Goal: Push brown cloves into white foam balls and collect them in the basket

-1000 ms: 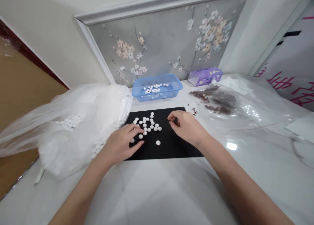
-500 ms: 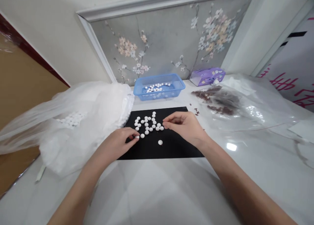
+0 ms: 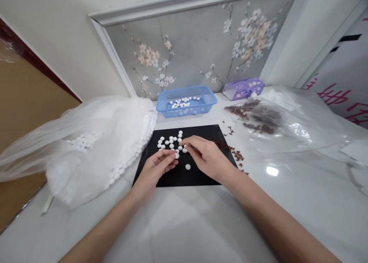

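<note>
Head view: white round beads lie clustered on a black mat, with the left hand half-curled at their near edge and the right hand narrowed among them. Whether either hand holds a bead cannot be told. A blue plastic basket sits beyond the mat.

The person's two bare forearms come into view from the lower edge of the picture, toward a black mat. Each forearm is slim and becomes narrower at the wrist. The left hand and the right hand are both uncovered and of similar size. The fingers are long and thin, and their nails look short.
</note>
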`<state>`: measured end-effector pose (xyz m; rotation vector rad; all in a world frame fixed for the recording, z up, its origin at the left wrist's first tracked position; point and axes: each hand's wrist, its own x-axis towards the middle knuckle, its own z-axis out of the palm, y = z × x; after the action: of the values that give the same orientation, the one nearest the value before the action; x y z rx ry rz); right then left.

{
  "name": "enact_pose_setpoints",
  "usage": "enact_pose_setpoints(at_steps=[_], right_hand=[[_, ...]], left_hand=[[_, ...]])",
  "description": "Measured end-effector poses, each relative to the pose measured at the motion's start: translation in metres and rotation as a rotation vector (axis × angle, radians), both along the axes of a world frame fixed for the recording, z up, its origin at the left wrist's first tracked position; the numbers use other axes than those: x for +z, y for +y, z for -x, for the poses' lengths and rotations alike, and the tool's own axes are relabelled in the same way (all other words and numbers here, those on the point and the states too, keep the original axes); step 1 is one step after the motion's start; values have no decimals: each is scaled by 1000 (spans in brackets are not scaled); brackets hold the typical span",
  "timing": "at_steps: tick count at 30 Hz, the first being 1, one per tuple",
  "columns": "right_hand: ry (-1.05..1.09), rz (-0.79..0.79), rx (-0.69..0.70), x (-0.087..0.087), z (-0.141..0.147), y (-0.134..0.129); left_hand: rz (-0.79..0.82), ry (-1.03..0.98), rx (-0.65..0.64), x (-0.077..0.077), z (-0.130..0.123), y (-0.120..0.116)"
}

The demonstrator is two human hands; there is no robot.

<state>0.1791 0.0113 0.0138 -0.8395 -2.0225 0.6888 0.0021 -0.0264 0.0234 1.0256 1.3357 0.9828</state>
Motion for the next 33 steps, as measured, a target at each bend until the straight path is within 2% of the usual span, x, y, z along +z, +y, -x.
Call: enact_pose_setpoints(at_steps=[8,14,21,28,33], right_hand=[[-47,8,-89,0,11,-11],[-50,-25,-93,-3,14,-16],[-21,-51,-164,-2,14,-17],[-27,-39,-117,-1,15,-19],[-10,-31,-113,-3,17,-20]], left_hand=[[121,-203,26,0,-2,-2],[122,-235,14,2,-3,-4],[112,-254,14,4,-3,-4],[101,-252,29,1,-2,-3],[148,-327,75,1,-4,-3]])
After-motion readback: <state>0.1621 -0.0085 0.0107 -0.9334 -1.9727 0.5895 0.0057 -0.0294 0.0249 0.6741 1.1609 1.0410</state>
